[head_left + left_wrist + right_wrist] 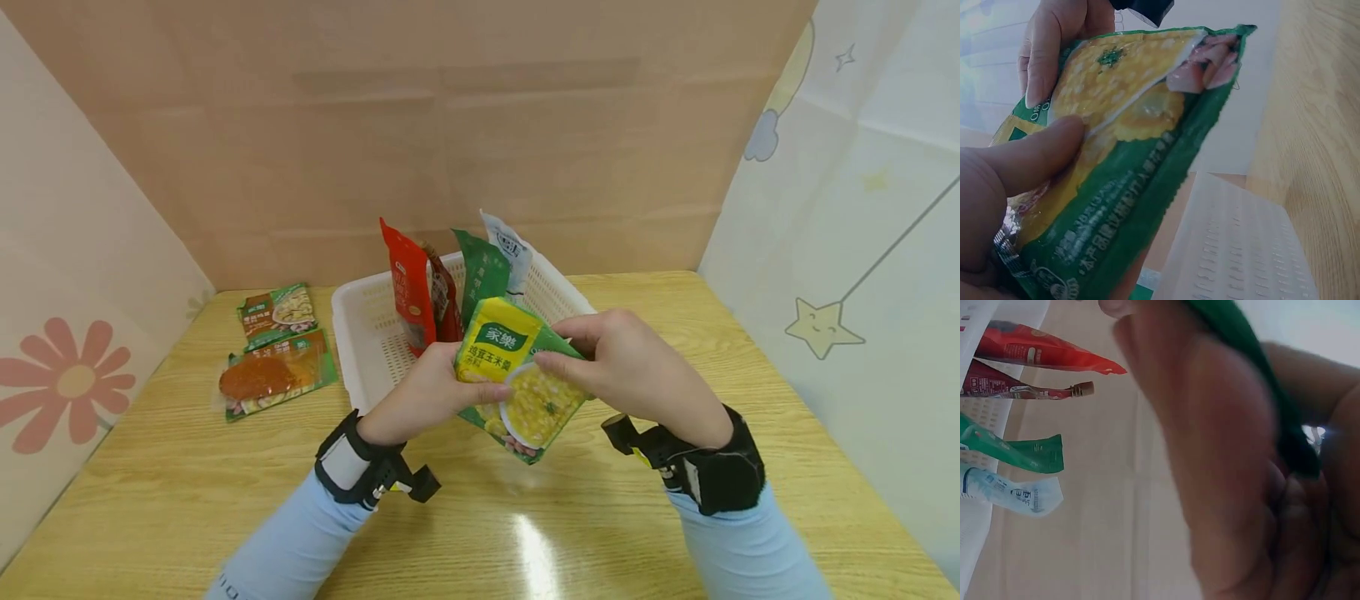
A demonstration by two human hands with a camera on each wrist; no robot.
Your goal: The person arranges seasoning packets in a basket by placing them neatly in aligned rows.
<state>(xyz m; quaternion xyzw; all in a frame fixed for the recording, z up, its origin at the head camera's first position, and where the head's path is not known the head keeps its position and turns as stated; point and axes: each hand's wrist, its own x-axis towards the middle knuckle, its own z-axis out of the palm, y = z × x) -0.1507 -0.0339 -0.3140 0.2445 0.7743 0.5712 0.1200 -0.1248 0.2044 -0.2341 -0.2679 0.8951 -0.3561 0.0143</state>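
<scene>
Both hands hold a green and yellow soup packet [536, 404] with a bowl of corn soup pictured on it, tilted in front of the basket. My left hand [431, 392] grips its left edge, thumb across the front. At its upper right side my right hand [637, 367] pinches the packet, thumb on the face and fingers behind. The left wrist view shows the packet [1141, 119] close up, printed side towards the camera. In the right wrist view the right hand [1222, 456] covers most of the packet, leaving a green edge visible.
A white plastic basket [352, 333] stands behind the hands. In it are a red pouch [411, 287], a dark red-brown pouch [444, 292], a green pouch [482, 271] and a white-blue pouch [513, 250]. Left of it lie a brown-green packet [277, 317] and another packet under clear-wrapped bread [258, 377].
</scene>
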